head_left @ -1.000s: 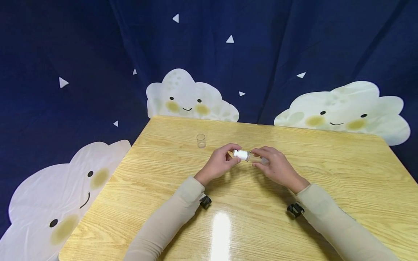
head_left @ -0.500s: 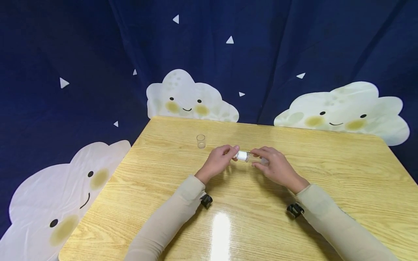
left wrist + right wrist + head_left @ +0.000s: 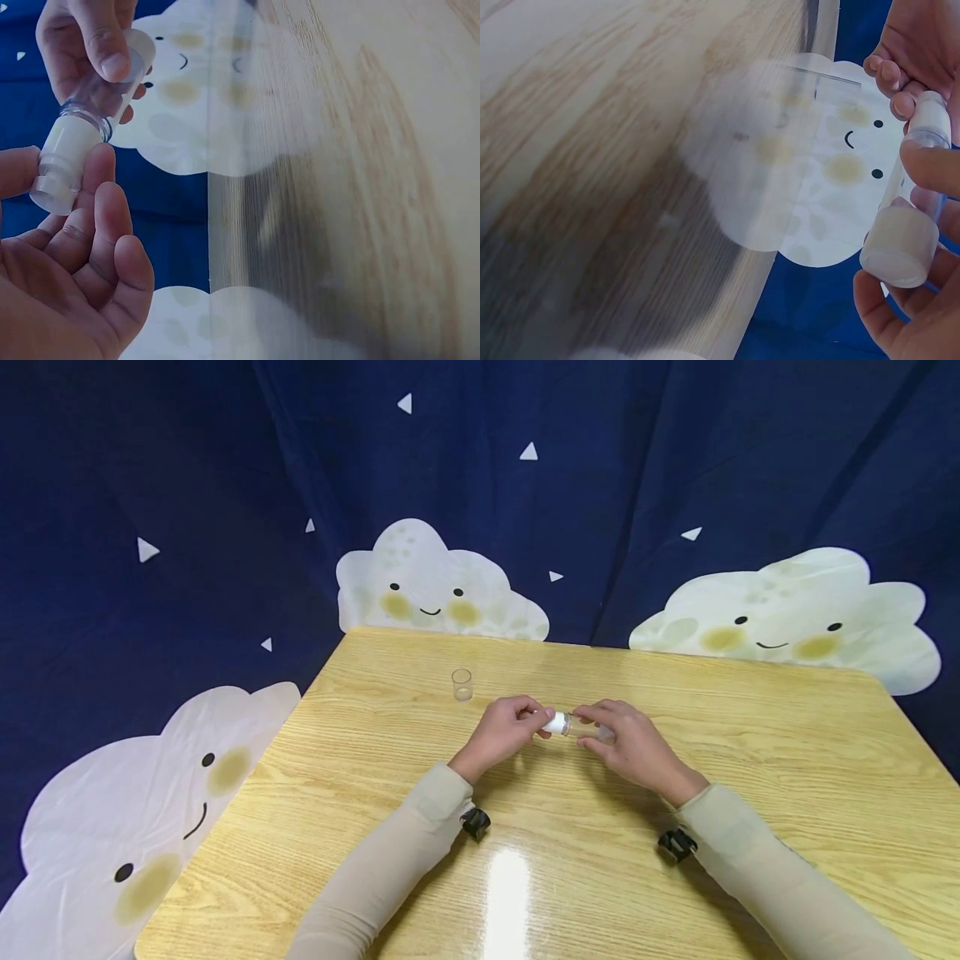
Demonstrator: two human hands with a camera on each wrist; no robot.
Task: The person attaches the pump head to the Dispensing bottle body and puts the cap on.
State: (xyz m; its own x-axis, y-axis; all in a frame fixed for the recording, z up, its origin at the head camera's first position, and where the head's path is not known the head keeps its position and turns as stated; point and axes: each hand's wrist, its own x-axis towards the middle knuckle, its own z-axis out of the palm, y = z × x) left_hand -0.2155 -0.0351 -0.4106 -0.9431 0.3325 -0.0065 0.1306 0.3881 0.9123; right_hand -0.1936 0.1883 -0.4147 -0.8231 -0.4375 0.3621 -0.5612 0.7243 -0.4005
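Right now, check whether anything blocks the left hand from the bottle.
Nothing visible: the left hand pinches the bottle by its narrower end, and the right hand holds its body. A clear cup stands apart.

place: curtained-off spot, type unclear | navy cloud-print curtain (image 3: 465,468) | wood-grain table (image 3: 585,877)

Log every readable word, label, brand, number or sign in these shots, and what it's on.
No readable text in any view.
Bottle: no lettering visible on the sides that show.
Clear cup: none visible.
Backdrop: smiling clouds and white triangles, no words or numbers.
Black wrist devices: too small to tell.
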